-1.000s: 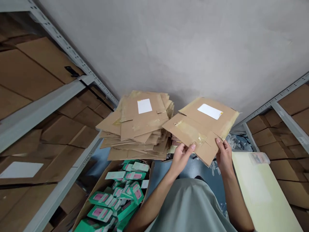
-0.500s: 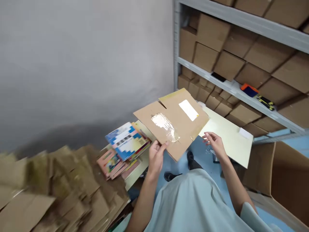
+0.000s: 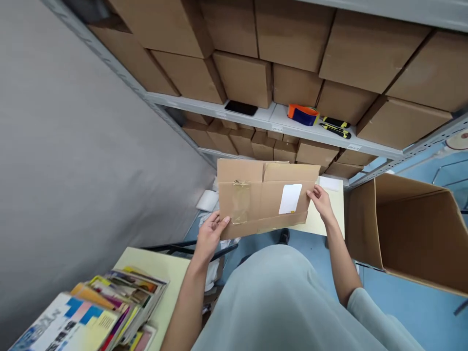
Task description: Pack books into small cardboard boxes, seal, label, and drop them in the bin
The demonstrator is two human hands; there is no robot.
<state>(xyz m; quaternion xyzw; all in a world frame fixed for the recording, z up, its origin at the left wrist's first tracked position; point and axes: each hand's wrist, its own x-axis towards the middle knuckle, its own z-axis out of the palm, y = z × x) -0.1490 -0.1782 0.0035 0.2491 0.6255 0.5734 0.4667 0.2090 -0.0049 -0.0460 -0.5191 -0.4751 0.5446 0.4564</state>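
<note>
A flattened cardboard box (image 3: 270,195) is held up in front of me, spread between both hands. It bears a white label (image 3: 290,199) on its right half and a strip of clear tape on its left half. My left hand (image 3: 211,233) pinches its lower left corner, thumb on the near face. At the right edge, my right hand (image 3: 320,201) grips it with thumb in front and fingers behind. Beyond it lies a pale tabletop (image 3: 325,212), partly hidden by the cardboard.
Metal shelves (image 3: 252,117) full of cardboard boxes stand ahead, holding a black phone (image 3: 241,108), an orange and blue item (image 3: 303,114) and yellow-black cutters (image 3: 335,127). A large open carton (image 3: 413,234) is at right. Stacked books (image 3: 120,307) lie at lower left.
My view has swung right toward the shelves. The flattened box has turned level, and my right hand, free before, has taken hold of its right edge.
</note>
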